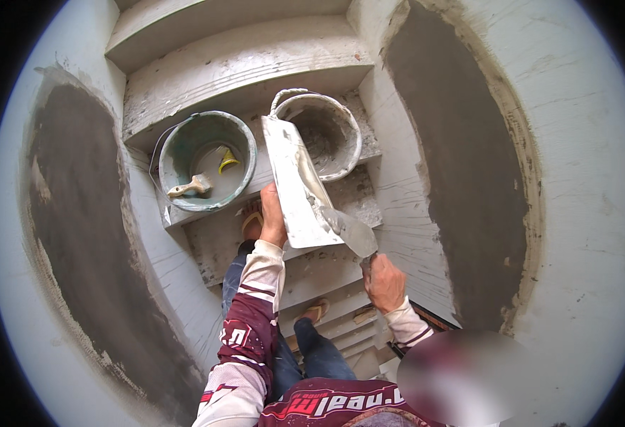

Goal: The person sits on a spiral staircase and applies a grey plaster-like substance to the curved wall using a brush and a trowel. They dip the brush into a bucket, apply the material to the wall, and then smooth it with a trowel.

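Observation:
My left hand (274, 219) grips the side of a long, pale plaster pan (284, 178), which is tilted over the stairs with its far end in front of a bucket. Some pale, wet material clings inside it. My right hand (385, 282) is closed round the handle of a trowel (357, 235). The trowel's rounded metal blade meets the near right end of the pan. Behind the pan stands a grey, plaster-crusted bucket (352, 124) with a rope handle, its inside coated with grey residue.
A green bucket (249, 174) at left holds cloudy water, a paintbrush (191, 186) and a yellow item (228, 161). Both buckets rest on a concrete stair (184, 92). Dark plaster patches cover the left wall (77, 185) and right wall (462, 156). My sandalled feet are on lower steps.

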{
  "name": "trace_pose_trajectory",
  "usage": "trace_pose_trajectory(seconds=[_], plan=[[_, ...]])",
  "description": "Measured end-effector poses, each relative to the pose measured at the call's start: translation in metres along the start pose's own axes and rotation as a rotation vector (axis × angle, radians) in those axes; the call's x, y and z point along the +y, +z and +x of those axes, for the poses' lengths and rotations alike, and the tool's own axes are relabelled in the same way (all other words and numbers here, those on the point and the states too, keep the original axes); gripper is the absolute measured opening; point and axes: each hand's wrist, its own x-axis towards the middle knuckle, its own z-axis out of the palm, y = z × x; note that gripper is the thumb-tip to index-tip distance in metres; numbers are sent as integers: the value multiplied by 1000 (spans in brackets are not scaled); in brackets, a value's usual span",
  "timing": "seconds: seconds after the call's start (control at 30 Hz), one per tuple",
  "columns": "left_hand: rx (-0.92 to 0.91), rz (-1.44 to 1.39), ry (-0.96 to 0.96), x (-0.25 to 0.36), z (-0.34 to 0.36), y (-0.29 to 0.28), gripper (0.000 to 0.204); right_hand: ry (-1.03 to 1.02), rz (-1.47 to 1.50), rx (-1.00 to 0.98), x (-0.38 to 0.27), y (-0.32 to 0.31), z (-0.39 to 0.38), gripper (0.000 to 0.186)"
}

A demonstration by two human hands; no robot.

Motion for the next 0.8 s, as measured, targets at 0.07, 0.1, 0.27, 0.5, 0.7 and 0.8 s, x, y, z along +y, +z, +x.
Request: trace_pose_trajectory(seconds=[0.07,0.1,0.27,0.5,0.7,0.8], plan=[[134,-16,76,-3,3,8,35,89,-24,-41,-14,-3,-5,21],[189,57,132,-4,4,10,37,132,-35,-62,-20,-5,-5,22],[358,345,362,8,-3,29,35,138,-21,-91,-47,-17,8,26],[309,497,678,13,-15,39,27,83,-47,-89,-56,-30,30,18],[151,651,804,10,-24,42,33,118,54,-123,-51,-42,49,36],[62,679,774,6,-27,43,35,170,89,-76,-52,-54,68,34]])
